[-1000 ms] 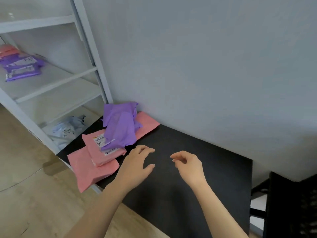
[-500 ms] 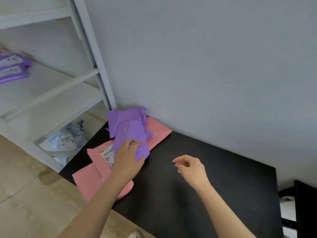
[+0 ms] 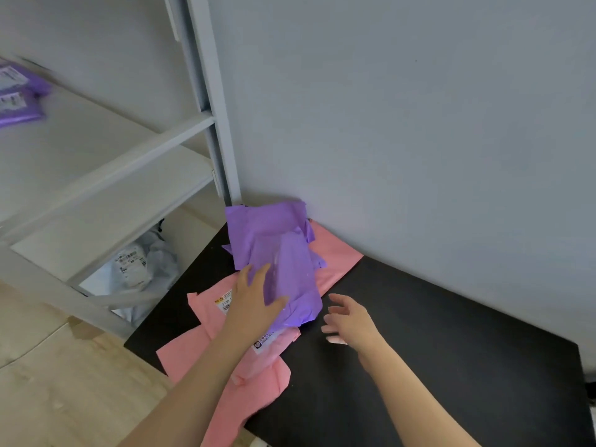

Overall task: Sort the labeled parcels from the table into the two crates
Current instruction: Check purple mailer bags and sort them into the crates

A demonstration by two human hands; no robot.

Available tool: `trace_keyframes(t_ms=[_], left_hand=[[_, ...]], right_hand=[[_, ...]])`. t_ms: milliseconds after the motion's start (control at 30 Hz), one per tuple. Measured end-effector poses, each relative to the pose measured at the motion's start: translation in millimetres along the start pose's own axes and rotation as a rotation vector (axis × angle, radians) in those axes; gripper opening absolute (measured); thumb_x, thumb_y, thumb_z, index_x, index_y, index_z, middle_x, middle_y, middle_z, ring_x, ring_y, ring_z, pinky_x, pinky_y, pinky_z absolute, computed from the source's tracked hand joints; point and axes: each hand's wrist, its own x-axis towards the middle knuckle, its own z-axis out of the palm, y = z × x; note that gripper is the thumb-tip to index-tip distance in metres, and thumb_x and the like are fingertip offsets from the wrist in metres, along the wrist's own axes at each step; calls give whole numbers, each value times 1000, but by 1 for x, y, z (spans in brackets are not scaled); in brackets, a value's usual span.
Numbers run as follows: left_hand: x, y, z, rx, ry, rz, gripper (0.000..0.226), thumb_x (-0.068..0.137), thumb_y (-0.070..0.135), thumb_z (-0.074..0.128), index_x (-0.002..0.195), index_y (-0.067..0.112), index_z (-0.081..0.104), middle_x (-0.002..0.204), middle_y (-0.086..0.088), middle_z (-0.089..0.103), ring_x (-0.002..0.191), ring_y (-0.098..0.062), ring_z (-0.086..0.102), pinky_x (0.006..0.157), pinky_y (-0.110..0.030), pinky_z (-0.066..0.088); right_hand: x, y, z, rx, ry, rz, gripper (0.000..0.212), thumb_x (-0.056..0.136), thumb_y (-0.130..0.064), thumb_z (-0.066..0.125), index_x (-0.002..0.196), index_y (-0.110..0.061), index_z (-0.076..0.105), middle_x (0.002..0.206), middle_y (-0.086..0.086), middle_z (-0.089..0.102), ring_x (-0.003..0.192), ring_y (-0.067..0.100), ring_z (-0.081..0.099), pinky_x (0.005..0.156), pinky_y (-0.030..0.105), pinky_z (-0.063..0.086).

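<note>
- Grey wall (image 3: 419, 124): fills the upper right and runs along the far edge of the work surface.
- White shelf unit (image 3: 206, 124): stands to the left, with its corner post beside the far left corner of the tabletop.
- Black tabletop (image 3: 419, 366): carries all the loose parcels at its left end.
- Wood floor (image 3: 64, 398): visible lower left, below the shelves.
- Pink parcels (image 3: 258, 391): a loose overlapping pile. The nearest one overhangs the front left edge, and another (image 3: 335, 256) lies at the back against the wall.
- Purple parcels (image 3: 264, 221): stacked on the pink pile, with the rear one touching the wall.
- Top purple parcel (image 3: 293, 279): lies lengthwise toward me, and its near end casts a shadow on the pile below.
- Grey poly bag (image 3: 135, 269): crumpled on the lowest shelf, printed label facing up.
- Shelved purple packets (image 3: 19, 95): on an upper shelf at the far left, blurred.
- Left hand (image 3: 254, 301): lies on the left edge of the top purple parcel. The fingers are straight and the thumb is splayed across its surface, not curled round it.
- Right hand (image 3: 346, 321): empty with the fingers loosely spread, over the tabletop just right of that parcel's near end and not touching it.
- White labels (image 3: 225, 303): one is partly hidden under my left hand, and a second (image 3: 267, 341) sits by my wrist. The text is too small to read.
</note>
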Motion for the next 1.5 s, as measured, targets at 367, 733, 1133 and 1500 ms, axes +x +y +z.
trace_keyframes(t_ms=[367, 733, 1133, 1500], left_hand=[[9, -14, 0, -50, 198, 26, 50, 87, 42, 63, 130, 20, 52, 141, -3, 36, 127, -23, 41, 94, -34, 41], [-6, 33, -21, -431, 402, 157, 21, 99, 13, 43, 105, 14, 64, 108, 3, 59, 100, -13, 55, 79, -12, 41], [-32, 127, 25, -1145, -334, 39, 62, 50, -3, 47, 107, 18, 59, 99, -7, 60, 100, -23, 56, 86, -29, 49], [-47, 166, 74, -898, -326, 145, 28, 85, 17, 68, 110, 8, 65, 102, -4, 74, 99, -22, 69, 85, -33, 55]], right_hand=[[2, -19, 26, 144, -11, -27, 16, 89, -1, 58, 104, -2, 64, 73, 7, 64, 55, 11, 60, 66, 26, 56], [-36, -65, -20, 376, 17, -194, 16, 90, -6, 57, 74, -9, 60, 53, 1, 49, 44, 11, 42, 45, 21, 40], [-87, -55, -117, 1179, 77, 13, 5, 90, -9, 58, 88, -4, 59, 66, 8, 63, 36, 9, 51, 39, 14, 44], [-113, -29, -163, 1256, -43, 7, 17, 94, -13, 56, 102, -1, 64, 78, 10, 74, 45, 12, 63, 42, 18, 51]])
